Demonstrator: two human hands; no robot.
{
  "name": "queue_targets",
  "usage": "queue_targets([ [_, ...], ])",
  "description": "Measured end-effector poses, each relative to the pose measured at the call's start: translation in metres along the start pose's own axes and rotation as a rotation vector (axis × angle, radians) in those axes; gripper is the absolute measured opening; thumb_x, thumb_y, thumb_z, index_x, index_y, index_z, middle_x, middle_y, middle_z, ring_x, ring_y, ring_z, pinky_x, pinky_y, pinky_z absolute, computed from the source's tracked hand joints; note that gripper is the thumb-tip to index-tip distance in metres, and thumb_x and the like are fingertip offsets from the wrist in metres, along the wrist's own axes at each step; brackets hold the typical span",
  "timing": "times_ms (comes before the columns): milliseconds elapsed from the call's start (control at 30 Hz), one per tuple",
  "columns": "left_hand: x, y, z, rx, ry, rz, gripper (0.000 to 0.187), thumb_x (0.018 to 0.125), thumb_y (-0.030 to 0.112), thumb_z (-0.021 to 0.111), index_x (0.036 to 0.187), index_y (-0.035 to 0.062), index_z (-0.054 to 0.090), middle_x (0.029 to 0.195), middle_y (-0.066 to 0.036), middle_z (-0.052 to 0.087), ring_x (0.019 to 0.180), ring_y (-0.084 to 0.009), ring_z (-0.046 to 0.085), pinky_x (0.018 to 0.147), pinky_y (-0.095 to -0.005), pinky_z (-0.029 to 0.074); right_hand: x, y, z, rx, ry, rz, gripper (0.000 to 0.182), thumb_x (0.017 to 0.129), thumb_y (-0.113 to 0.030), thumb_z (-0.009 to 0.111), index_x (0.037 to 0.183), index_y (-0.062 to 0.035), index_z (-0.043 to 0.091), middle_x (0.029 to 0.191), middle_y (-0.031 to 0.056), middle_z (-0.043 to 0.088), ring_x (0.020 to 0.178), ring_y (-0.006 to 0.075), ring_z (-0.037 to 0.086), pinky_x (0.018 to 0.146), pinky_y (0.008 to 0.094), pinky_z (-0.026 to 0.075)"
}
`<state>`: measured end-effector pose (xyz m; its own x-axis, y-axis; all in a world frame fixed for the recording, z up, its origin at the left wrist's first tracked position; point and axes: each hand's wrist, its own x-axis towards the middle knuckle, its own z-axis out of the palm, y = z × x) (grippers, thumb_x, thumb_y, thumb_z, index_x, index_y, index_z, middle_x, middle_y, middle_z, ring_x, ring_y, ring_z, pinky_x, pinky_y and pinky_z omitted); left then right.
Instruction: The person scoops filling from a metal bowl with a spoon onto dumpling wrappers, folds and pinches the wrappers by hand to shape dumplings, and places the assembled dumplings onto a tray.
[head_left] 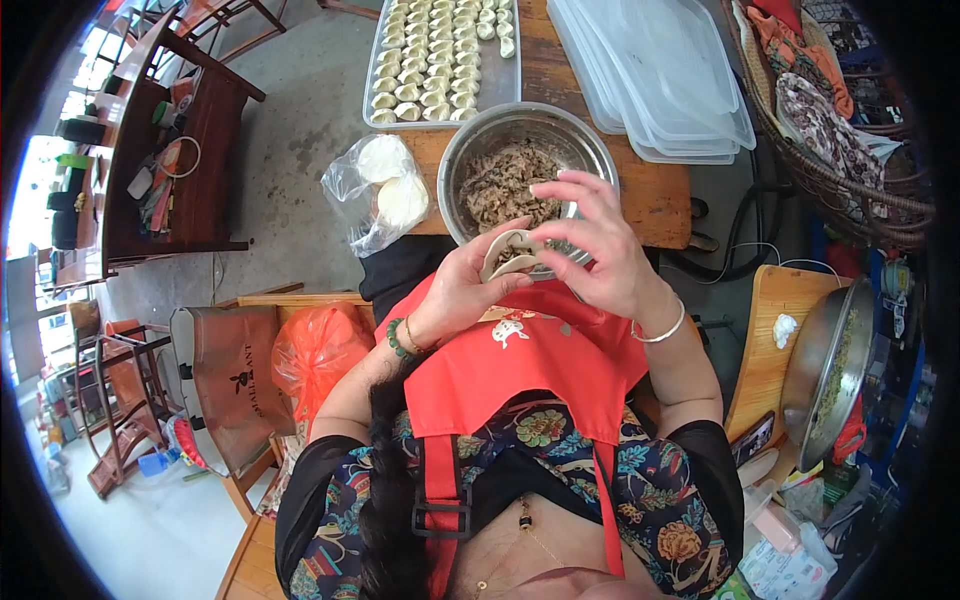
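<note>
Curled around a round dumpling wrapper [513, 262], my left hand [468, 278] holds it half folded over some dark filling. My right hand [598, 245] is at the wrapper's right edge, thumb and forefinger closing on it while the other fingers stay raised. Both hands are just in front of a steel bowl [450, 160] of minced filling [510, 185]. A plastic bag [350, 185] with pale round wrappers [400, 198] lies left of the bowl. Behind it, a clear tray [375, 112] carries rows of folded dumplings [430, 60].
Stacked translucent plastic lids [655, 80] lie on the wooden table [655, 200] at the right. A wicker basket [850, 180] with cloths stands beyond them. A large metal basin [825, 370] is at my right. A red plastic bag [320, 350] sits at my left beside a brown bag [230, 375].
</note>
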<state>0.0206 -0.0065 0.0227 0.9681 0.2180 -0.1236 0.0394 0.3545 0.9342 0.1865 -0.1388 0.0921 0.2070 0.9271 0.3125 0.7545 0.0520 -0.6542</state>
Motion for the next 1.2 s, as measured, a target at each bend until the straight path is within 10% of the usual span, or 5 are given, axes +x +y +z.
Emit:
queue_targets([
  [933, -0.002, 0.008, -0.003, -0.600, 0.065, -0.129, 0.036, 0.102, 0.019, 0.051, 0.132, -0.0013, 0.053, 0.125, -0.009, 0.061, 0.112, -0.0177, 0.061, 0.099, -0.0325, 0.049, -0.003, 0.006, 0.036, -0.002, 0.176, -0.030, 0.015, 0.075, -0.006, 0.075, 0.088, -0.0070, 0.066, 0.126, 0.0085, 0.057, 0.122, 0.0330, 0.048, 0.102, 0.0442, 0.041],
  [1200, -0.003, 0.005, -0.008, -0.014, 0.003, -0.083, 0.047, 0.099, 0.016, 0.059, 0.141, 0.0010, 0.046, 0.124, -0.005, 0.062, 0.109, -0.0109, 0.060, 0.096, -0.0257, 0.049, -0.003, 0.010, 0.045, 0.040, 0.201, 0.041, 0.019, 0.076, -0.007, 0.074, 0.094, -0.0061, 0.066, 0.123, 0.0097, 0.057, 0.119, 0.0334, 0.050, 0.100, 0.0436, 0.042],
])
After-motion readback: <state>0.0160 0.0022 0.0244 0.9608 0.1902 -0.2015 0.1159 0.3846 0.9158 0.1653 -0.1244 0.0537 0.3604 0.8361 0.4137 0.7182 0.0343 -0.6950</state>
